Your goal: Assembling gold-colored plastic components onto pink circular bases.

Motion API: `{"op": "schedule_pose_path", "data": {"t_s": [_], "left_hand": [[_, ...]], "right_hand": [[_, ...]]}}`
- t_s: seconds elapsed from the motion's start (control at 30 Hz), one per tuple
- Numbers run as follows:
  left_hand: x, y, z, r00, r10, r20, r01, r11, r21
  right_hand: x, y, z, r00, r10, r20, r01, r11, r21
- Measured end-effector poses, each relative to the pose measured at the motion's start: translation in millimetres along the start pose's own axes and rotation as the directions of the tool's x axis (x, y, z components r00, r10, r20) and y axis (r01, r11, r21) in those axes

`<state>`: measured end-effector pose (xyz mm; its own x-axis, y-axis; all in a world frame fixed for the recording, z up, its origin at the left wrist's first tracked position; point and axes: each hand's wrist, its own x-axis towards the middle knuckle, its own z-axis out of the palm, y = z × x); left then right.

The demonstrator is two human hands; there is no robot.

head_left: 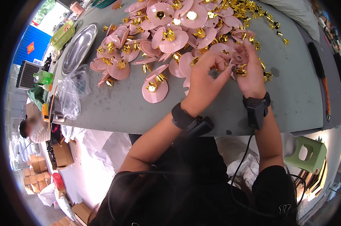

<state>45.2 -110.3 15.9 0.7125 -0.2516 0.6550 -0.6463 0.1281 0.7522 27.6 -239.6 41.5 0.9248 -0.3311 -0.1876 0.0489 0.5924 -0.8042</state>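
Observation:
Both my hands meet over the grey table (117, 105) near a heap of pink round discs (166, 34), many with a small gold piece in the middle. My right hand (249, 71) grips a pink disc (239, 57) with a gold piece (240, 71) at its lower edge. My left hand (206, 77) pinches at that same gold piece from the left. A finished pink disc with a gold centre (154, 90) lies alone just left of my left hand. Loose gold pieces (253, 11) are scattered at the far right of the heap. Black bands sit on both wrists.
A steel tray (78, 47), a green basket (62, 34) and a clear plastic bag (70, 92) sit at the table's left end. A green stool (308, 154) stands lower right. Another person (31, 128) sits at the left, near cardboard boxes (63, 154) on the floor.

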Motion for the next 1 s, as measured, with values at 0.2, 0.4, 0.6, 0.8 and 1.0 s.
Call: {"op": "schedule_pose_path", "data": {"t_s": [0.2, 0.4, 0.6, 0.8, 1.0], "left_hand": [[-6.0, 15.4, 10.3, 0.789, -0.585, 0.188, 0.586, 0.626, -0.514], [-6.0, 25.1, 8.4, 0.981, -0.135, 0.143, 0.116, 0.985, 0.13], [-1.1, 12.3, 2.4, 0.978, 0.16, 0.136, -0.193, 0.943, 0.273], [-2.1, 18.1, -1.9, 0.941, 0.091, 0.327, -0.204, 0.921, 0.331], [-7.0, 9.4, -1.8, 0.971, 0.027, 0.238, -0.09, 0.962, 0.259]], "right_hand": [[-5.2, 0.2, 4.3, 0.962, -0.24, 0.131, 0.25, 0.965, -0.074], [-0.9, 5.7, 3.3, 0.994, -0.079, 0.072, 0.076, 0.996, 0.044], [-12.9, 6.5, 20.0, 0.98, -0.034, 0.199, 0.038, 0.999, -0.018], [-12.3, 4.1, 15.8, 0.989, 0.039, 0.139, -0.033, 0.998, -0.048], [-9.1, 6.2, 12.8, 0.983, 0.073, 0.168, -0.061, 0.995, -0.078]]}}
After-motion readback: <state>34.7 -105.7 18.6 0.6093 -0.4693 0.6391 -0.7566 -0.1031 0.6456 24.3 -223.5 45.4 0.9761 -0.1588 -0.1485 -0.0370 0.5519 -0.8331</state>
